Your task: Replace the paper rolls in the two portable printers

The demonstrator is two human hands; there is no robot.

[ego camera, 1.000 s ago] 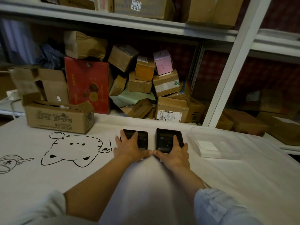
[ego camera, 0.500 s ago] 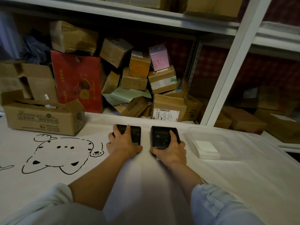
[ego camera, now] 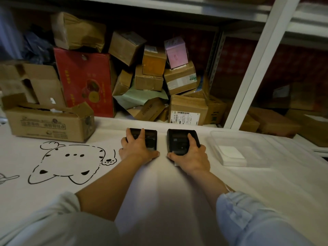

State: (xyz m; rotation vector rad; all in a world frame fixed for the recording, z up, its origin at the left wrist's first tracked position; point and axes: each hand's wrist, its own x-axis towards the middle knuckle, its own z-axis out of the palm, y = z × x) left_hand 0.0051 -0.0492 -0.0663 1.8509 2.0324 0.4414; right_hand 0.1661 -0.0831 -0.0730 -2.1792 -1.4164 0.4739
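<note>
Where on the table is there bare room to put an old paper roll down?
Bare cloth lies in front of the clear plastic tray, right of the right hand, and between the forearms. Left of the left hand is flat cat-print cloth. Crowded: the narrow gap between the left printer and right printer, and the open cardboard box corner.

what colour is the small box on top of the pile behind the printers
Pink-lilac; the small box shows best in the head view, the only one.

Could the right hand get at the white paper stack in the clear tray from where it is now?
Probably yes. The right hand grips the right printer, and the clear tray lies just to that side, open-topped, with the white paper stack uncovered. Nothing stands between them, though the hand must release the printer first.
</note>
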